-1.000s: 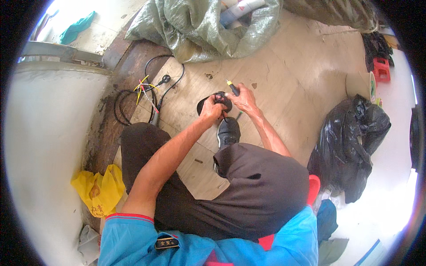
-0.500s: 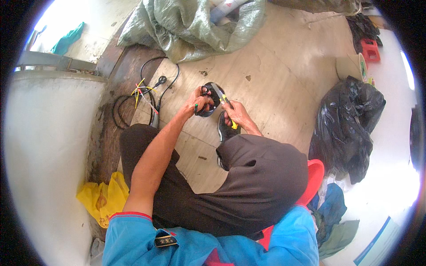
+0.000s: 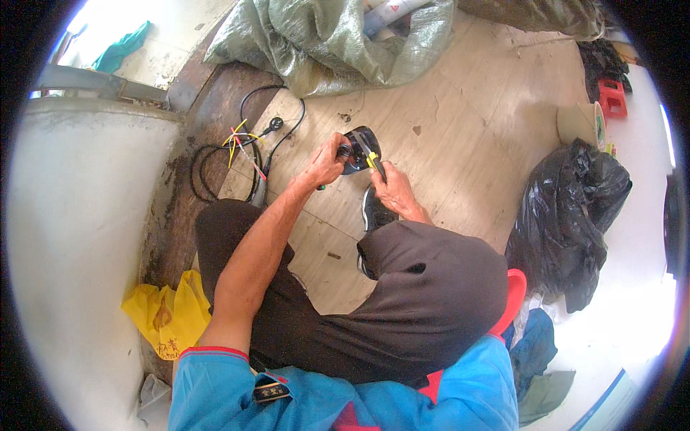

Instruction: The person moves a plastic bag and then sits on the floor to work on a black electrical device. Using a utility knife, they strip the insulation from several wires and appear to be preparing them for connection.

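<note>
1. Gripping the handle of a yellow-and-black bladed tool (image 3: 374,161) in the right hand (image 3: 392,190), with fingers curled closed around it.
2. Holding a glossy dark piece (image 3: 371,137) in the left hand (image 3: 330,159), with fingers closed over its left side; cannot tell how each fingertip sits.
3. Keeping both things out in front of the knees, above the pale floor (image 3: 460,165), with the blade angled across the face of the dark piece; cannot tell whether touching it or just above.
4. Can see a small green tip (image 3: 320,187) just below the left hand, of unclear origin.
5. Can see a dark shoe (image 3: 379,212) near the right hand, on the body side, beyond the dark trousers (image 3: 431,294).
6. Farther left, can make out a looped black cable (image 3: 192,172), a black plug (image 3: 275,123) and loose yellow and red wires (image 3: 239,136) close together.
7. Beyond the hands, can see a greenish woven sack (image 3: 309,50) with a pale cylinder (image 3: 390,16) in its mouth.
8. Well to the right, can see a black plastic bag (image 3: 564,215), just nearer than a beige bucket (image 3: 577,123).
9. Beside the left upper arm, can see a yellow bag (image 3: 172,316).
</note>
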Demonstrator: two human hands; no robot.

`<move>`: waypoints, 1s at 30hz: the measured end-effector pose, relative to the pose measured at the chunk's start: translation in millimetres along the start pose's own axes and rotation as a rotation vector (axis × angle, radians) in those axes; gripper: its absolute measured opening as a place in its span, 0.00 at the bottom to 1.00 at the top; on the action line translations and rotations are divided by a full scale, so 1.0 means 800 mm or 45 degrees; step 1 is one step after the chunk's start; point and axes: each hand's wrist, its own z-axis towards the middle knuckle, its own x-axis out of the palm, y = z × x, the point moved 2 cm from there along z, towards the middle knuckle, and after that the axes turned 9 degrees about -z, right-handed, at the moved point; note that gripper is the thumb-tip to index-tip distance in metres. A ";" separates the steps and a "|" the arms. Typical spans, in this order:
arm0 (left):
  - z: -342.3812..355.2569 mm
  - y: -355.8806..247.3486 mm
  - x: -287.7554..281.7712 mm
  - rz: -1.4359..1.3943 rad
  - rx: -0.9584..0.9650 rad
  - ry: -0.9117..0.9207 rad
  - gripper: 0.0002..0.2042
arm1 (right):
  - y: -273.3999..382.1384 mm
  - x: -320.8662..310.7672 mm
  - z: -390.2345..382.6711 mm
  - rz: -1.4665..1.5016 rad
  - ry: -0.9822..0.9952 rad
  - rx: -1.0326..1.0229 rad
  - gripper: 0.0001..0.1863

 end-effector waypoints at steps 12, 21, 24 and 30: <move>-0.018 0.010 -0.014 0.189 0.228 -0.134 0.15 | 0.017 0.009 -0.002 -0.152 0.021 -0.130 0.19; -0.034 0.006 -0.015 0.245 0.246 -0.325 0.15 | 0.024 0.012 -0.004 -0.332 -0.037 -0.174 0.16; -0.038 0.004 -0.009 0.218 0.162 -0.465 0.14 | 0.025 0.013 -0.005 -0.310 -0.048 -0.188 0.16; -0.032 0.007 0.001 -0.056 0.095 -0.508 0.10 | 0.029 0.010 0.001 -0.132 0.165 -0.006 0.21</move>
